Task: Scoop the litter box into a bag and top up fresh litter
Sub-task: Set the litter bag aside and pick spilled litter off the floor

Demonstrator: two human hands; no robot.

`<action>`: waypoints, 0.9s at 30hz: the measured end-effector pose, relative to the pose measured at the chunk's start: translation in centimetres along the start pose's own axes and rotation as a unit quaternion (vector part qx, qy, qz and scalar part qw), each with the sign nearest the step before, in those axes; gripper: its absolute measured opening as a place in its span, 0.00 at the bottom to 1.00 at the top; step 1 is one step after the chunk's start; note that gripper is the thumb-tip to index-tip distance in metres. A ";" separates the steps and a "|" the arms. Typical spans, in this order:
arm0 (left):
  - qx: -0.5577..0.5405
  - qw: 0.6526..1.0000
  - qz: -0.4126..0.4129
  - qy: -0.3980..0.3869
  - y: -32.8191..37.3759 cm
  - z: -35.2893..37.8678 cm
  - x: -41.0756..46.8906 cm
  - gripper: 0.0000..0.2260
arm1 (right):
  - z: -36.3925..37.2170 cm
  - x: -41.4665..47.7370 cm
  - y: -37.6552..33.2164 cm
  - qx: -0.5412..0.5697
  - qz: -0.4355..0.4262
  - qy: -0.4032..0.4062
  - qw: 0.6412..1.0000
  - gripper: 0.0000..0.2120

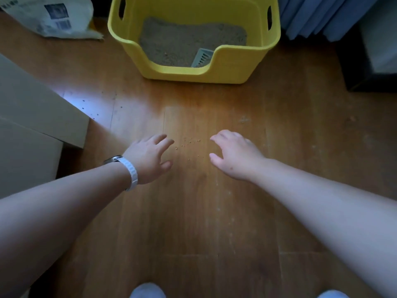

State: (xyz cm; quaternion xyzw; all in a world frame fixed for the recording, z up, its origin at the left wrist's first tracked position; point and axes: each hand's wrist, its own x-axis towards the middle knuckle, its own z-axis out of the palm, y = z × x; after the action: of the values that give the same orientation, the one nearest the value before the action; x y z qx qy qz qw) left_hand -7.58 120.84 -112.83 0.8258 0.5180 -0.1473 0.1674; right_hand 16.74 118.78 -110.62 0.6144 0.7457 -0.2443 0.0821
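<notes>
Scoop [202, 59] lies in box [182, 75], near-right corner, slotted end against front wall, handle not visible; well ahead of both hands; right hand [234, 155] slightly nearer; left hand [148, 160] and right both empty, fingers loosely spread; bag [49, 18] left of box.

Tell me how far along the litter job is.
Nothing looks done. The scoop lies in the box, on the litter. The left hand and right hand are empty, open over the floor. Scooping, bagging and topping up remain; a white bag lies beside the box.
</notes>
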 end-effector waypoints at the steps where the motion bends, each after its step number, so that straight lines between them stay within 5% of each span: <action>1: 0.012 1.000 0.005 -0.004 -0.1 0.5 0.0 0.27 | 0.5 0.2 -0.1 -0.001 0.004 -0.006 1.000 0.25; 16: -0.034 0.999 -0.013 -0.033 -0.8 7.3 0.0 0.31 | 6.4 3.4 -0.5 -0.006 0.043 -0.007 0.999 0.28; 19: -0.136 0.990 -0.035 0.008 -0.1 7.6 -0.3 0.29 | 7.1 3.8 -0.9 0.001 0.047 -0.006 0.999 0.31; 24: -0.460 0.867 -0.150 0.118 0.6 6.9 0.1 0.16 | 7.7 4.7 -1.4 -0.024 0.022 -0.034 0.999 0.34; 27: -0.651 0.707 -0.251 0.118 0.0 5.8 1.9 0.07 | 8.2 5.0 -2.2 -0.022 0.017 -0.039 0.999 0.33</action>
State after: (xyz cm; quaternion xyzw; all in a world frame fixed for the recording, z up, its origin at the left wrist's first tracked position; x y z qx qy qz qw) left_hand -7.18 119.82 -118.84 0.3625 0.6887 0.2885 0.5577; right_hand 11.96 119.07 -119.31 0.6152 0.7367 -0.2496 0.1288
